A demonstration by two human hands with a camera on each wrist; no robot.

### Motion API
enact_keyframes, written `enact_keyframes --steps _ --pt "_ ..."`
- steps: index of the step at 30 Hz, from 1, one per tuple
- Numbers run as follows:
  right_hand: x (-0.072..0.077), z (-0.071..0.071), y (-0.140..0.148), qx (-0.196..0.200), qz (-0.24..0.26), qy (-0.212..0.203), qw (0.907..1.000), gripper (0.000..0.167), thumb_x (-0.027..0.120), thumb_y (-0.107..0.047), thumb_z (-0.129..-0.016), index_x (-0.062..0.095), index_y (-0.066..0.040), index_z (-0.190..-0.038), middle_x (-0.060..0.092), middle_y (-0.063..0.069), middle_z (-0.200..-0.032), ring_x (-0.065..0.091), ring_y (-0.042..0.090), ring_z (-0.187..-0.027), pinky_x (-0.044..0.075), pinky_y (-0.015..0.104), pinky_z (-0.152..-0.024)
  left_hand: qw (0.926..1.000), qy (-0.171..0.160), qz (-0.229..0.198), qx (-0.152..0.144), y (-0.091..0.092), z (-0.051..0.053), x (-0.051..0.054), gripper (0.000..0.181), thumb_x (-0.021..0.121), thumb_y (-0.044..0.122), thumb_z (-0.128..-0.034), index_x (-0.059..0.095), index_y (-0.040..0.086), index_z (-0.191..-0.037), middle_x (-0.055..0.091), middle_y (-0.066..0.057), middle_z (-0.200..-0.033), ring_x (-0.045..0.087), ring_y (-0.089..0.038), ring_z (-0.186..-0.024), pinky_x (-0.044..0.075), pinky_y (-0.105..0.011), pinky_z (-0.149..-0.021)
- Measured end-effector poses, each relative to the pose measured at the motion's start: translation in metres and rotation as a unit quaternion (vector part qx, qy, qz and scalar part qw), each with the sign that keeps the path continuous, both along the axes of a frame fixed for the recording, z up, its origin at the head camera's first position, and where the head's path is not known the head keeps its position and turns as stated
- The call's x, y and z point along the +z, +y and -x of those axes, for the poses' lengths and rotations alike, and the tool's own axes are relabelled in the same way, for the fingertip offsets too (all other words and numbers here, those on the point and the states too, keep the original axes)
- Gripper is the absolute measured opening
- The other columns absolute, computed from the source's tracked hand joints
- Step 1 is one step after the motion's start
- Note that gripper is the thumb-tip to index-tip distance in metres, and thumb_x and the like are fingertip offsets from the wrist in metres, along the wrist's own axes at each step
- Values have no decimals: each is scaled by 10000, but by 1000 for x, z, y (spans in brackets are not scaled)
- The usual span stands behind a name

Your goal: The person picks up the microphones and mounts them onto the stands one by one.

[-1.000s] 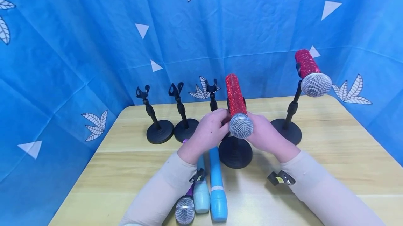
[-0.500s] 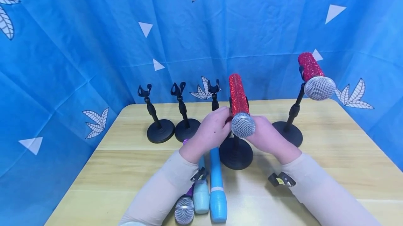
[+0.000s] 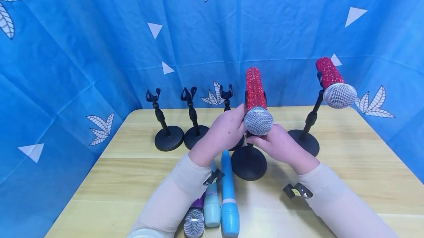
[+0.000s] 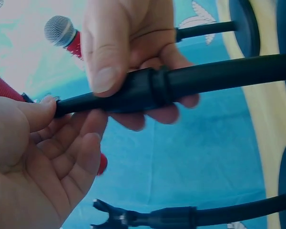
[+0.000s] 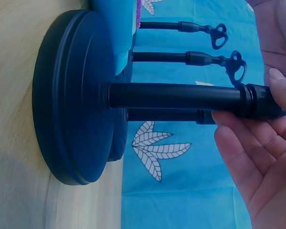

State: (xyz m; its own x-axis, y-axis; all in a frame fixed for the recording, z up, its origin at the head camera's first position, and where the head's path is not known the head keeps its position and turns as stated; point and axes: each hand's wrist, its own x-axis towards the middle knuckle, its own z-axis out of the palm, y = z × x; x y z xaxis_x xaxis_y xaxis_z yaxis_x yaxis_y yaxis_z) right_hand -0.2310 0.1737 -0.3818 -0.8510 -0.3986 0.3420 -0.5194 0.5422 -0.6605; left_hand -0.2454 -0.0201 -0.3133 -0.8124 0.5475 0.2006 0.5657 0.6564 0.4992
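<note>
A microphone stand (image 3: 249, 164) with a round black base stands upright in the middle of the table. A glittery red microphone (image 3: 255, 87) with a silver mesh head lies tilted in its clip, head toward me. My left hand (image 3: 228, 129) pinches the thin upper rod just under the clip. Lower down, my right hand (image 3: 279, 144) grips the stand's collar (image 4: 143, 90), thumb on one side and fingers curled beneath. In the right wrist view the fingers of my right hand (image 5: 262, 152) wrap the collar above the thicker pole (image 5: 176, 97). The microphone's head partly hides both hands in the head view.
A second red microphone (image 3: 328, 72) sits on a stand (image 3: 304, 142) at right. Several bare stands, such as the leftmost stand (image 3: 169, 137), line up at back left. A purple microphone (image 3: 194, 222), a pale blue microphone (image 3: 212, 210) and a blue microphone (image 3: 230, 212) lie near my left forearm.
The red microphone on the held stand has risen slightly. My left hand has moved up with it, while my right hand stays lower at the collar, its thumb now showing.
</note>
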Motion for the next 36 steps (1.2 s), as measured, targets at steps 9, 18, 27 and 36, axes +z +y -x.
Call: enact_keyframes --steps 9,18,27,36 --pt "-2 -1 1 238 310 56 9992 546 794 -165 -898 474 -107 -1337 473 5 -838 522 166 -762 484 291 -672 9996 128 -242 -78 -1 -2 6 213 574 226 -1049 548 111 -1226 660 19 -964 622 -90 -826 530 -219 -738" --pt "-2 -1 -3 213 469 -11 9987 698 836 -173 -856 424 -125 -1418 540 16 -1086 560 180 -842 541 290 -690 9990 269 -355 -11 -1 -4 1 223 555 231 -1058 539 110 -1245 662 14 -936 612 -105 -792 524 -224 -686" --pt "-4 -1 -7 -135 341 -47 9993 579 848 -266 -848 511 -147 -1304 584 -9 -1011 593 153 -791 542 304 -671 9979 400 -517 -15 -1 -4 -3 198 555 225 -1059 544 113 -1222 676 -1 -983 627 -112 -834 539 -235 -727" --pt "13 -5 11 -140 -229 212 9994 271 752 -182 -917 670 -71 -1150 693 -4 -940 630 123 -775 552 330 -668 9975 336 -629 -11 -2 -3 -3 188 560 221 -1057 553 121 -1216 684 2 -1023 631 -108 -866 536 -242 -743"
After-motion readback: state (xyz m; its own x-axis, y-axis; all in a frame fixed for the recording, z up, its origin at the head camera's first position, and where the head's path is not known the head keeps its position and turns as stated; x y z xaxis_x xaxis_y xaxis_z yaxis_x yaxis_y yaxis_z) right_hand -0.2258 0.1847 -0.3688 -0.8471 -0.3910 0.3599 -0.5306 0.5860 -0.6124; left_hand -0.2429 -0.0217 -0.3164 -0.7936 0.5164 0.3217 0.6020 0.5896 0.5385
